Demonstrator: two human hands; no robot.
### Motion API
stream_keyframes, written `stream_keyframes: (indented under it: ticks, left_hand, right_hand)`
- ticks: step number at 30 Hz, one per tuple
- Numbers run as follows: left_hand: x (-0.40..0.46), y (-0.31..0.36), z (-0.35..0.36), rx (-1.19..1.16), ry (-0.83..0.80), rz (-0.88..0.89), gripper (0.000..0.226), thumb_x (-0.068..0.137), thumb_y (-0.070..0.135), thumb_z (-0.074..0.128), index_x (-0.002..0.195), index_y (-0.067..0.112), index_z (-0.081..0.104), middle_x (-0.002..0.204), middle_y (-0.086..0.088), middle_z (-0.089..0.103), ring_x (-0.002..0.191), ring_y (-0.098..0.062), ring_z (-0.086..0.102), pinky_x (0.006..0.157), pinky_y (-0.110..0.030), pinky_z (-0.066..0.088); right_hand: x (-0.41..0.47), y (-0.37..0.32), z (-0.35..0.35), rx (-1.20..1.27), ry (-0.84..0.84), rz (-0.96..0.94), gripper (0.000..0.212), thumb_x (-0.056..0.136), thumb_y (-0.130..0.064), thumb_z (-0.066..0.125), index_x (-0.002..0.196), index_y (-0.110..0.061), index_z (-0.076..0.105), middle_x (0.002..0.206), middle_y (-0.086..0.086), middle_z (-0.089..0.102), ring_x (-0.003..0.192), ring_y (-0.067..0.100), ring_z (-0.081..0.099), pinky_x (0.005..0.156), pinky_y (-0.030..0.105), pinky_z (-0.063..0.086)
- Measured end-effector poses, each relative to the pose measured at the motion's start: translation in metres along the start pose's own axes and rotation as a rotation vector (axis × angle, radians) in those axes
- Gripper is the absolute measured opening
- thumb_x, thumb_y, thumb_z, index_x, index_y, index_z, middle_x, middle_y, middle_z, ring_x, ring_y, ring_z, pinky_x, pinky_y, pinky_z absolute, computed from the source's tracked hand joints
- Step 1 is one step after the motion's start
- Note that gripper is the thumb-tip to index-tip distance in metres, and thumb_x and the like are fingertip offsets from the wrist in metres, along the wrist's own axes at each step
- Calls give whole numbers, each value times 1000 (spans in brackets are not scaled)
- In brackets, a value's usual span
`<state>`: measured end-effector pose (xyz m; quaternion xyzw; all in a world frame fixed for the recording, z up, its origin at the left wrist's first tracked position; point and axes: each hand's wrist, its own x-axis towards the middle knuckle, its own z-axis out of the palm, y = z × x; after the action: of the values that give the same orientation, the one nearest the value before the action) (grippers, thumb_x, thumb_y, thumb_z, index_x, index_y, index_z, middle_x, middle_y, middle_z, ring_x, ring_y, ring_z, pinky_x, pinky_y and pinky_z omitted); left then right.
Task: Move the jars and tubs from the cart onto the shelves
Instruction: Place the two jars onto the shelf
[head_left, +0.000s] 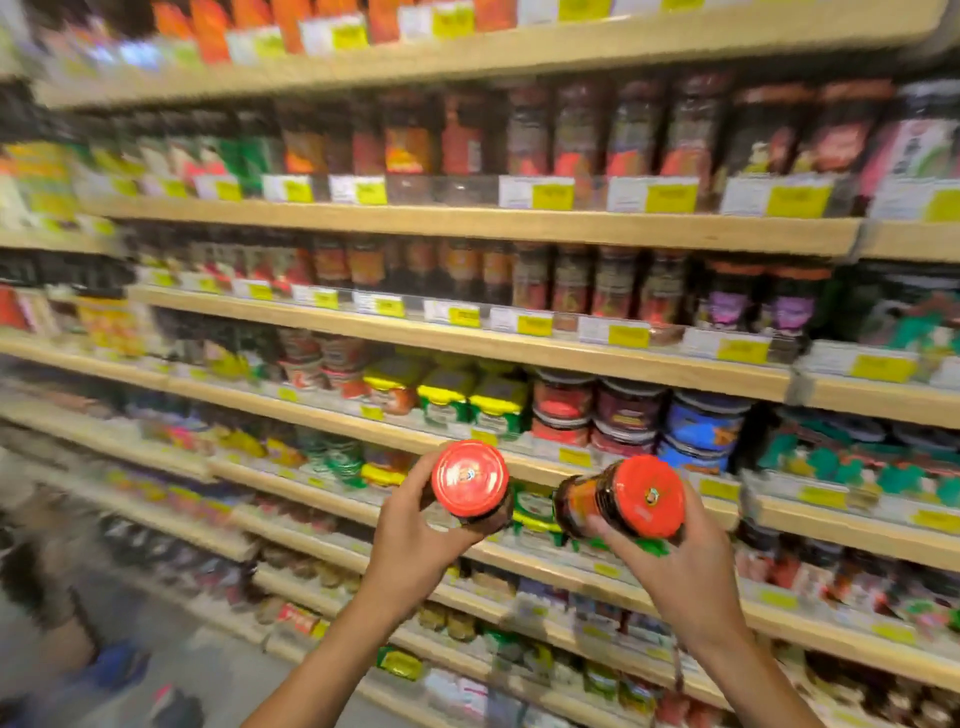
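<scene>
Mid-task, I judge: 2 jars are in transit. The left hand (410, 535) grips a dark glass jar with a red lid (470, 480); the right hand (675, 561) grips its tilted twin (623, 499). Both are short of the stocked wooden shelves (467, 338) beyond the hands; the cart is out of view.

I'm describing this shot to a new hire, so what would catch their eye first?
Two red-lidded jars held up low in the middle: the left hand grips one jar, the right hand grips the other jar, tilted. Behind them, wooden shelves packed with blurred jars and yellow price tags fill the view.
</scene>
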<state>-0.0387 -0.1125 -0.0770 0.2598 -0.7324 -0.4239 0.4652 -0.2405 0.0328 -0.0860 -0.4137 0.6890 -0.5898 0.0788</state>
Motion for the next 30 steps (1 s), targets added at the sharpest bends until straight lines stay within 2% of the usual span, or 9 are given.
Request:
stream_keyframes:
  ticks: [2, 4, 6, 10, 16, 21, 24, 27, 30]
  left_hand:
    - [3, 8, -14, 21, 64, -2, 73, 58, 40, 93, 122, 27, 62, 114, 14, 70, 107, -4, 66, 85, -15, 48]
    - [5, 16, -26, 44, 116, 2, 72, 59, 34, 95, 123, 30, 62, 115, 17, 70, 109, -4, 66, 86, -14, 49]
    - [5, 22, -35, 65, 151, 10, 71, 63, 24, 94, 125, 27, 62, 117, 15, 70, 111, -7, 65, 88, -18, 51]
    - [5, 26, -51, 85, 194, 9, 71, 65, 21, 92, 129, 21, 61, 120, 7, 70, 114, -13, 65, 93, -29, 52]
    - [12, 27, -59, 74, 247, 13, 68, 66, 16, 91, 127, 26, 61, 118, 12, 70, 113, -8, 65, 90, -18, 51]
    - [28, 18, -67, 72, 267, 29, 69, 64, 20, 91, 126, 25, 62, 117, 12, 70, 111, -7, 65, 92, -22, 53]
    - [44, 9, -75, 71, 247, 50, 73, 63, 22, 92, 129, 24, 61, 118, 13, 70, 114, -8, 64, 94, -23, 53]
    - [67, 0, -85, 73, 235, 71, 74, 62, 24, 92, 128, 32, 59, 118, 22, 67, 114, -1, 62, 91, -14, 50]
    - [96, -12, -98, 31, 199, 106, 77, 61, 28, 91, 130, 26, 59, 118, 18, 69, 114, -3, 63, 94, -19, 51]
  right_hand:
    - [12, -9, 12, 28, -54, -45, 72, 57, -51, 84, 122, -35, 55, 107, -22, 66, 98, -12, 61, 76, 0, 43]
    - [24, -18, 22, 63, -118, -81, 68, 59, -53, 83, 118, -47, 51, 108, -25, 64, 99, -15, 59, 81, 5, 45]
    - [34, -26, 30, 88, -161, -110, 65, 59, -56, 82, 116, -50, 49, 109, -25, 64, 101, -13, 59, 84, 12, 46]
    - [44, -33, 46, 127, -205, -121, 81, 59, -57, 83, 130, -32, 55, 112, -18, 67, 104, -3, 62, 90, 22, 51]
    - [58, -40, 56, 101, -233, -163, 88, 55, -62, 82, 132, -29, 54, 113, -18, 65, 107, 3, 61, 94, 29, 51]
    - [73, -45, 69, 110, -210, -187, 80, 55, -64, 78, 125, -37, 52, 109, -23, 63, 102, -12, 57, 86, 19, 47]
    - [82, -51, 84, 113, -176, -199, 78, 55, -64, 79, 124, -37, 53, 110, -22, 64, 103, -10, 58, 84, 15, 45]
    - [94, -57, 102, 100, -140, -218, 76, 57, -64, 80, 124, -38, 54, 110, -21, 66, 104, -5, 61, 88, 20, 49]
    - [109, -63, 123, 90, -116, -242, 79, 58, -62, 81, 128, -36, 54, 112, -20, 67, 107, -2, 62, 88, 18, 52]
